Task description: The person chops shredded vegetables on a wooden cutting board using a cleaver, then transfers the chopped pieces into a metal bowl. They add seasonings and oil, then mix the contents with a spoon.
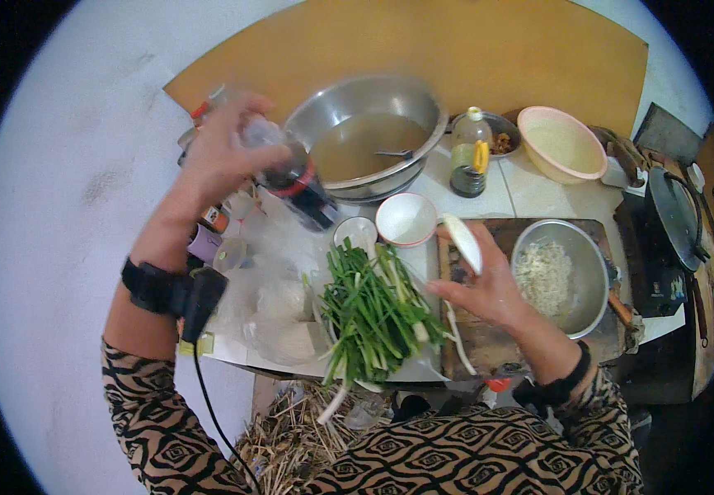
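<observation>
My left hand (223, 153) grips the upper part of a clear plastic bottle (303, 191) of dark liquid with a red band. The bottle tilts, its base toward the middle of the table, and is slightly blurred. My right hand (495, 285) holds a small white dish (462, 243), turned nearly edge-on, between thumb and fingers. Below and between the hands lies a heap of green onions (378, 309). A white bowl (406, 219) stands just left of the dish. To the right, a metal bowl (594, 285) of pale chopped food rests on a wooden board (501, 359).
Behind stands a large metal basin (435, 140) of cloudy liquid. Near it are a bottle with a yellow handle (471, 157) and a pink basin (596, 165). Plastic bags (279, 309) lie at left. A wok (677, 216) is at far right; dry straw (291, 429) lies below.
</observation>
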Available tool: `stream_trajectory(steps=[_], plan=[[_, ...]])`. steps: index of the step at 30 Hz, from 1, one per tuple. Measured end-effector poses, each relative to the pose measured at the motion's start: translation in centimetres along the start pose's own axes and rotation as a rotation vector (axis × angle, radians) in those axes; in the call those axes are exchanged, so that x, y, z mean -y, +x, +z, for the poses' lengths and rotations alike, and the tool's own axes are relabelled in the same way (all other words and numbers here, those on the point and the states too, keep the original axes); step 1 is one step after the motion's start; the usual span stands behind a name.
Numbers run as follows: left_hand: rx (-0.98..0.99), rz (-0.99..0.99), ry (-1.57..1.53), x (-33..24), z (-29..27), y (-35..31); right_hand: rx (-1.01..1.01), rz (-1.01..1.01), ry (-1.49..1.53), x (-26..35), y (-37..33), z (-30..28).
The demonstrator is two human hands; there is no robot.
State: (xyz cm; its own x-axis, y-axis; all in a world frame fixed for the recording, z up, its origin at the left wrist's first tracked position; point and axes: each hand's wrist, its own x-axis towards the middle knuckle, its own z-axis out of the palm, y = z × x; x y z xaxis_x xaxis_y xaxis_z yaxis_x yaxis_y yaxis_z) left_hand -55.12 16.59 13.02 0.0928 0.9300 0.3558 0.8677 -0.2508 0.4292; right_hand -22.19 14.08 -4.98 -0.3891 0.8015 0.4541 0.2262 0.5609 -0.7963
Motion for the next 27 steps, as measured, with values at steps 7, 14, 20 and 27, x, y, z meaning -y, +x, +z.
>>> stream_trajectory(steps=[7, 14, 20, 27], plan=[[0.344, 0.019, -0.509, -21.8, 13.4, -3.2, -0.101, -0.131, -0.173, -1.7, -6.1, -11.5], [0.613, 0.039, -0.573, -32.9, 25.9, -3.5, -0.102, -0.031, -0.182, -9.5, -16.4, -21.6], [0.828, 0.122, -0.323, -37.1, 32.5, -2.1, -0.137, -0.023, -0.268, -15.4, -21.7, -25.6], [0.924, 0.287, -0.243, -35.9, 38.0, -1.2, -0.071, 0.064, -0.405, -18.0, -23.6, -26.8]])
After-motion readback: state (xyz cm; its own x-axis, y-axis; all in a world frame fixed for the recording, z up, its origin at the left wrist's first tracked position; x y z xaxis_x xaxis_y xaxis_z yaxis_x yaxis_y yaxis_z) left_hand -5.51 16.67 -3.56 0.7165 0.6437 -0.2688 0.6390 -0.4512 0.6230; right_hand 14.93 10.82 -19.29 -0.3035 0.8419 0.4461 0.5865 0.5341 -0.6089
